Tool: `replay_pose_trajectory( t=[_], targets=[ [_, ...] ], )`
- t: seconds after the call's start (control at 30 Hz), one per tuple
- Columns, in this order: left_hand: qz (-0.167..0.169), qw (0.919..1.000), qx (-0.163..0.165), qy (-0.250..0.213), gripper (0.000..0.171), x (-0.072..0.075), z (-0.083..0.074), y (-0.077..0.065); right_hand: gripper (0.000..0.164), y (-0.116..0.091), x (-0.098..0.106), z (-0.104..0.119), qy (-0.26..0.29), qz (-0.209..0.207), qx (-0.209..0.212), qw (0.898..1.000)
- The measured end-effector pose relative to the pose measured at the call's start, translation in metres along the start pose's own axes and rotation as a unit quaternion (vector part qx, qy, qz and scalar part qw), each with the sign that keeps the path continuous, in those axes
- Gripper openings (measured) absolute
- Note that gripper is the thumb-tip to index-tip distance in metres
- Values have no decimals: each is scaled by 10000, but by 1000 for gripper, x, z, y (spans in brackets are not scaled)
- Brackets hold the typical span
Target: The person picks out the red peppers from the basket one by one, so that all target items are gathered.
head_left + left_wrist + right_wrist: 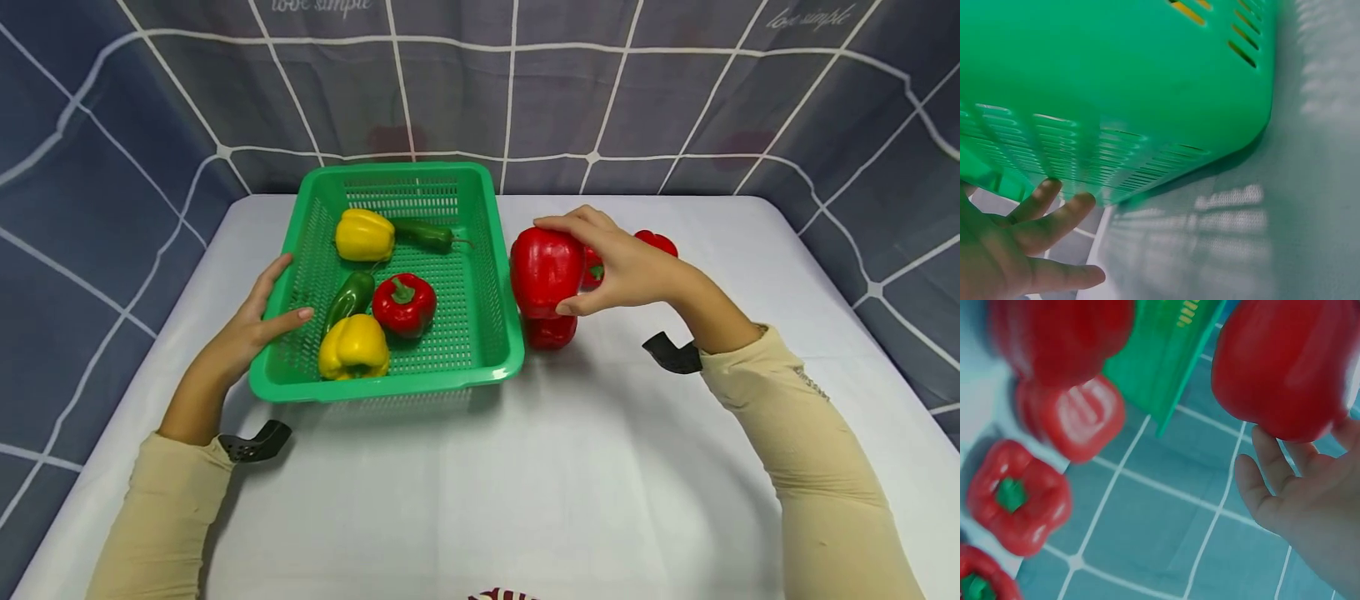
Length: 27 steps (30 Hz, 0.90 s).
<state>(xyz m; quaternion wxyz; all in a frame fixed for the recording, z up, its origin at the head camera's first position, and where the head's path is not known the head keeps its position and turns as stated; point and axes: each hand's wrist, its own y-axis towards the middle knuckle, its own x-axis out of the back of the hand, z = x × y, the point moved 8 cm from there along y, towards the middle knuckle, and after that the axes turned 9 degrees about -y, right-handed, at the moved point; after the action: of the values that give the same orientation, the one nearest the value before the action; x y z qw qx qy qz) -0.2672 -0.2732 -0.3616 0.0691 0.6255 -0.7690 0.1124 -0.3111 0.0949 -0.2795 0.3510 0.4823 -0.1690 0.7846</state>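
Observation:
A large red bell pepper point(546, 271) is held up by my right hand point(630, 262), its fingers across the top and its thumb at the lower side. That pepper point(1285, 369) fills the upper right of the right wrist view. Beside the green basket point(512, 358), another red bell pepper point(551, 335) shows partly beneath the held one. My left hand point(251, 321) rests at the basket's left rim, thumb over the edge. In the left wrist view, straight, spread fingers point(1054, 222) lie along the outer wall.
Inside the basket are yellow bell peppers point(364, 235), green chili peppers point(423, 235) and a red bell pepper point(405, 304). More red bell peppers point(657, 242) lie behind my right hand. A grid-patterned cloth point(450, 100) stands around the white table point(525, 483).

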Motion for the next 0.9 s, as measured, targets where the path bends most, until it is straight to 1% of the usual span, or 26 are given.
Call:
replay_pose_trajectory(
  t=[0.27,0.37,0.53,0.6,0.8,0.9],
  targets=[
    [-27,10000,-60,17,80,2,1,-1,85,-18,6,-24,-153,-198,-125,9996],
    [-23,10000,-78,36,80,2,1,-1,86,-26,7,-35,-120,-191,-266,9994],
    [-26,9999,-99,71,80,1,1,0,88,-39,4,-59,92,-48,-679,9976],
    [-29,10000,-51,43,79,1,1,-1,88,-42,2,-67,72,25,-804,9967],
    [-4,9998,183,-99,77,0,3,0,88,-50,-7,-89,58,223,-962,9951],
    [6,9999,110,-95,78,-1,3,1,90,-52,-15,-99,79,386,-1079,9934]
  ],
)
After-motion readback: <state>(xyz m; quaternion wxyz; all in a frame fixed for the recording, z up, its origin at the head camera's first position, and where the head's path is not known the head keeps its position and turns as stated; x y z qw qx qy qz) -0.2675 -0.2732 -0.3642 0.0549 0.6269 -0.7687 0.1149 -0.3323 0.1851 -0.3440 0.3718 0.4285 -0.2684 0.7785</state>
